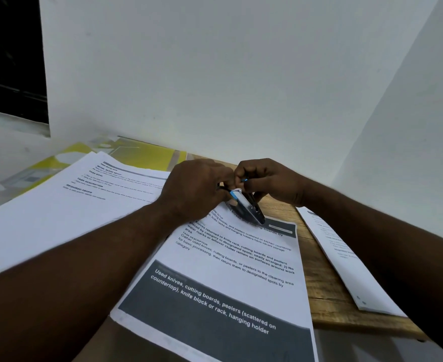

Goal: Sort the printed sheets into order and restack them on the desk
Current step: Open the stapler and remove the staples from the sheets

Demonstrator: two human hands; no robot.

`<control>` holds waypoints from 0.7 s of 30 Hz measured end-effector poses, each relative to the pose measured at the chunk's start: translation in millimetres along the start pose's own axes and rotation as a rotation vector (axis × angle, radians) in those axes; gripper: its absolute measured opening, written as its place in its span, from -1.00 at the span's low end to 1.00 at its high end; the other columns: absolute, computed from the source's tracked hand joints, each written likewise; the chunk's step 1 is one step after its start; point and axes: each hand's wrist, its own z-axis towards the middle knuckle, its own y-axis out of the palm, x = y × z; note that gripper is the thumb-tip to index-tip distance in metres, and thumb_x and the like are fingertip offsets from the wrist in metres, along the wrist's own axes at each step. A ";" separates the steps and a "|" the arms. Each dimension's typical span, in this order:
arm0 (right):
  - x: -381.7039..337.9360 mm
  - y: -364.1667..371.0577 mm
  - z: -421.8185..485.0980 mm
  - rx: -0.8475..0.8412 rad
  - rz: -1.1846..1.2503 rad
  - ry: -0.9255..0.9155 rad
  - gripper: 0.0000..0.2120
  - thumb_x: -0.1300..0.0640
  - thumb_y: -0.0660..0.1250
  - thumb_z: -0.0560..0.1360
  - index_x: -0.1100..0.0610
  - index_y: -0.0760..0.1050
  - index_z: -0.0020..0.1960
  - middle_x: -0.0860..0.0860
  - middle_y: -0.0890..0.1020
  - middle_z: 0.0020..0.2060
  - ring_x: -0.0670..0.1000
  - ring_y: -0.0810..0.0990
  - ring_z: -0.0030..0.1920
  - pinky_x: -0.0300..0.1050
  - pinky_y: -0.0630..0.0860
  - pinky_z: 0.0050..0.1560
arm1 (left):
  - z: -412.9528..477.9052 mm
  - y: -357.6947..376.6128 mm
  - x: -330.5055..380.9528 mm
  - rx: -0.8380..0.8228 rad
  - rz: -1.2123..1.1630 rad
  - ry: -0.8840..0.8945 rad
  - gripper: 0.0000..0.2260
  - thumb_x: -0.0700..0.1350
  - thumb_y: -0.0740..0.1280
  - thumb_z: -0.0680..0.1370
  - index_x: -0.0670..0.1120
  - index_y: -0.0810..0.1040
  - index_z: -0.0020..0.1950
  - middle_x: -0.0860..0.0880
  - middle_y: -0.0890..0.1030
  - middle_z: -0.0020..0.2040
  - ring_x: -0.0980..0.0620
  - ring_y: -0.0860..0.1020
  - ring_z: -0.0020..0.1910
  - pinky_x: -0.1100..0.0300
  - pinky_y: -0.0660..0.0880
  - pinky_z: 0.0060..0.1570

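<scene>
**Both hands on a stapler over the far corner of the middle sheet**

The left hand (pixel 197 186) has its fingers curled round the rear of a stapler (pixel 249 210). The right hand (pixel 270 178), touching it knuckle to knuckle, pinches a thin blue-tipped piece (pixel 244 180) just above that rear end. Whether the piece belongs to the stapler I cannot tell. Neither hand holds any paper.

The stapler's long axis runs from the grip down and away to the person's right. Its nose sits at the dark header band of the middle sheet (pixel 228 270), directly below the hands; touching or just above cannot be told. That sheet's long axis runs from under the grip back toward the person, its near end hanging past the desk (pixel 327 291) edge. It is white with black text, and a broad dark block with white lettering fills its near end.

A thicker stack (pixel 58 212) lies left of the grip under the left forearm, resting partly on a yellow folder (pixel 142 155). A separate sheet (pixel 345 262) lies right of the grip beneath the right forearm, apart from the middle one with bare wood between.

Judging by this, each pile is nearest the hand on its own side, but both hands must let go of the stapler before any sheet can be lifted.
</scene>
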 end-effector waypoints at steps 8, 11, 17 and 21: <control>-16.1 -2.2 5.1 -0.072 0.003 0.321 -0.90 0.23 0.30 0.63 0.18 0.59 0.01 0.16 0.65 -0.05 0.13 0.61 -0.03 0.07 0.61 -0.01 | 0.1 1.6 5.6 0.057 0.111 0.219 -0.93 -0.03 0.45 0.40 0.02 0.67 -0.16 0.05 0.67 -0.26 -0.12 0.61 -0.25 0.10 0.47 -0.39; -25.5 0.6 7.9 -0.057 -0.050 0.374 -0.93 0.23 0.34 0.61 0.19 0.60 -0.01 0.13 0.67 -0.10 0.07 0.62 -0.09 0.03 0.64 -0.07 | 0.4 1.7 4.8 0.060 0.119 0.285 -0.94 -0.06 0.47 0.43 0.00 0.67 -0.13 0.03 0.67 -0.26 -0.13 0.60 -0.26 0.09 0.48 -0.39; -45.6 -5.3 9.8 -0.111 -0.141 0.553 -0.92 0.22 0.38 0.62 0.18 0.65 0.05 0.22 0.66 0.15 0.17 0.66 0.03 0.29 0.70 0.03 | 0.0 1.8 7.8 0.050 0.165 0.365 -0.95 -0.08 0.40 0.48 -0.04 0.64 -0.12 -0.01 0.65 -0.26 -0.15 0.58 -0.27 0.06 0.49 -0.39; -51.8 -1.1 11.4 -0.094 -0.135 0.572 -0.93 0.29 0.38 0.61 0.26 0.62 0.07 0.32 0.63 0.22 0.27 0.67 -0.01 0.21 0.72 -0.06 | -0.6 1.9 6.6 0.066 0.175 0.373 -0.87 -0.05 0.33 0.51 -0.06 0.63 -0.13 -0.03 0.65 -0.27 -0.16 0.57 -0.29 0.04 0.49 -0.39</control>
